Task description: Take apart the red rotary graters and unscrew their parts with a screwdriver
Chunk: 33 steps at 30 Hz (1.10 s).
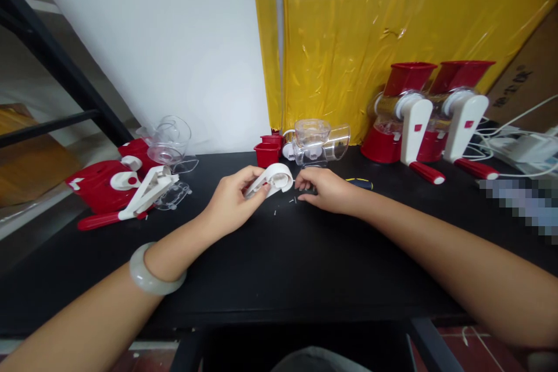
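My left hand (233, 197) is closed around a white plastic crank arm (279, 177), its round hollow end facing right. Just right of that end is my right hand (322, 189), with its fingers curled and the thumb low; what they hold, if anything, is too small to make out. Several small screws (291, 201) lie on the black table between and below the hands. Behind my right wrist, a screwdriver (361, 183) shows its dark blue and yellow handle, the rest being hidden.
Behind the hands stand red plastic containers (267, 151) and a clear plastic housing (314, 142). Two red-and-white hand-crank graters (394, 122) stand at right, near white cables (483, 139). Red grater bases (98, 186) and clear parts (170, 139) lie left on the black table (261, 279).
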Tool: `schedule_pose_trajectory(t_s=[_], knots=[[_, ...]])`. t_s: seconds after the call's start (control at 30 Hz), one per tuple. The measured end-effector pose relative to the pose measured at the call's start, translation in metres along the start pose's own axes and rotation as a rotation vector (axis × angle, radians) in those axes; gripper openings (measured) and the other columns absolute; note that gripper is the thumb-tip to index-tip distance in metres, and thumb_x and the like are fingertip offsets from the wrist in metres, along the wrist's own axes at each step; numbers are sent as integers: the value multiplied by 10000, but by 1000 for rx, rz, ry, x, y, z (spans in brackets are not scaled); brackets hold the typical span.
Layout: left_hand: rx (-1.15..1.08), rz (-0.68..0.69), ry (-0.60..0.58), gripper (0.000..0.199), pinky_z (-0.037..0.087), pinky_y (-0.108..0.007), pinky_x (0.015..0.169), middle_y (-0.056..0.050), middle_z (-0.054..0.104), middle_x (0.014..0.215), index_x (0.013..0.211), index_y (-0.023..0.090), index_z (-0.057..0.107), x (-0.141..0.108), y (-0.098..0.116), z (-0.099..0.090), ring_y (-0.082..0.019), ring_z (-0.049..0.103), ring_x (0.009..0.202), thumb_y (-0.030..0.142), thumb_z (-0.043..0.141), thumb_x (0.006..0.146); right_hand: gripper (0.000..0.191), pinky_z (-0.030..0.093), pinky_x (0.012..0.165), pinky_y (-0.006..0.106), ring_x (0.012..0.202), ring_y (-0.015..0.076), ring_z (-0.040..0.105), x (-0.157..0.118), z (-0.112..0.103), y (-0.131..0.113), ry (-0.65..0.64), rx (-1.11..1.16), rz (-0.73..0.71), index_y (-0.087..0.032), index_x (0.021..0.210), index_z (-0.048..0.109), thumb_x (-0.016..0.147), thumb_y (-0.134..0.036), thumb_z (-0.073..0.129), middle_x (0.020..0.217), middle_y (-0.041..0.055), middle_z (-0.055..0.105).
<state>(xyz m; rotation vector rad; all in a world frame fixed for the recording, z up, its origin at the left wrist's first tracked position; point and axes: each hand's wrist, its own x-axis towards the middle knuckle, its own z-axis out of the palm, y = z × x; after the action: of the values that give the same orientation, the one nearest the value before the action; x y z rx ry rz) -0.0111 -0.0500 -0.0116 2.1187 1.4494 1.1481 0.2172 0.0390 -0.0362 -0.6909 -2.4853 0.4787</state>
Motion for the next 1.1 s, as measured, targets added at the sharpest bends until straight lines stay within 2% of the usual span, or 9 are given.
schedule_pose_trajectory(t_s=[0.1, 0.17, 0.27, 0.4, 0.5, 0.67, 0.77, 0.93, 1.1], knots=[[-199, -35, 62, 227, 522, -271, 707, -47, 711, 910, 1004, 177, 615, 2, 1, 1, -163, 661, 786, 339, 641, 848, 141, 492, 718, 286, 761, 139, 587, 0, 2, 0, 4, 18, -29, -177, 861, 610, 767, -103, 685, 848, 37, 614], [-356, -86, 98, 268, 553, -291, 715, -50, 713, 923, 992, 177, 598, 4, 4, 1, -173, 681, 780, 359, 677, 812, 124, 507, 717, 296, 762, 141, 599, 0, 4, -2, 95, 52, -71, -180, 897, 616, 799, -108, 640, 863, 43, 624], [-536, -193, 136, 350, 585, -326, 710, -52, 718, 953, 1036, 186, 590, 6, 9, -3, -189, 703, 754, 379, 703, 766, 203, 534, 746, 319, 810, 152, 629, 0, 6, -12, 255, 114, -112, -197, 1030, 620, 841, -132, 585, 941, 56, 657], [-703, -310, 85, 299, 578, -282, 622, -28, 711, 815, 987, 183, 628, 7, 17, -10, -172, 691, 670, 337, 699, 741, 321, 564, 797, 332, 924, 169, 662, -2, 7, -26, 332, 205, -158, -207, 1185, 595, 867, -169, 582, 1059, 81, 683], [-792, -318, 44, 225, 542, -232, 561, -5, 682, 694, 916, 179, 650, 6, 22, -12, -134, 648, 594, 297, 701, 731, 348, 577, 804, 328, 974, 173, 668, -4, 10, -31, 359, 253, -189, -199, 1226, 581, 879, -184, 591, 1100, 97, 685], [-751, -280, 26, 236, 504, -224, 537, -8, 679, 657, 927, 170, 639, 3, 21, -12, -139, 636, 579, 313, 705, 752, 357, 586, 779, 317, 949, 166, 679, -3, 13, -33, 449, 257, -248, -187, 1239, 578, 883, -165, 592, 1081, 95, 694], [-669, -194, -12, 263, 501, -235, 544, -13, 685, 710, 967, 174, 637, 0, 17, -10, -145, 637, 593, 329, 711, 768, 360, 579, 775, 307, 940, 162, 675, -4, 8, -39, 505, 270, -285, -187, 1247, 578, 888, -166, 600, 1061, 92, 698], [-456, 18, -142, 162, 495, -219, 641, -3, 666, 839, 961, 182, 637, -5, 18, -8, -113, 619, 685, 265, 677, 828, 138, 548, 742, 303, 841, 156, 654, -8, 0, -50, 457, 198, -385, -182, 1009, 662, 873, -173, 638, 931, 71, 703], [-294, 88, -194, 149, 480, -225, 691, -26, 659, 888, 990, 162, 634, -7, 15, -7, -119, 600, 753, 250, 632, 870, 56, 536, 755, 296, 842, 159, 654, -10, 1, -47, 422, 117, -423, -176, 918, 653, 877, -161, 617, 902, 71, 702]])
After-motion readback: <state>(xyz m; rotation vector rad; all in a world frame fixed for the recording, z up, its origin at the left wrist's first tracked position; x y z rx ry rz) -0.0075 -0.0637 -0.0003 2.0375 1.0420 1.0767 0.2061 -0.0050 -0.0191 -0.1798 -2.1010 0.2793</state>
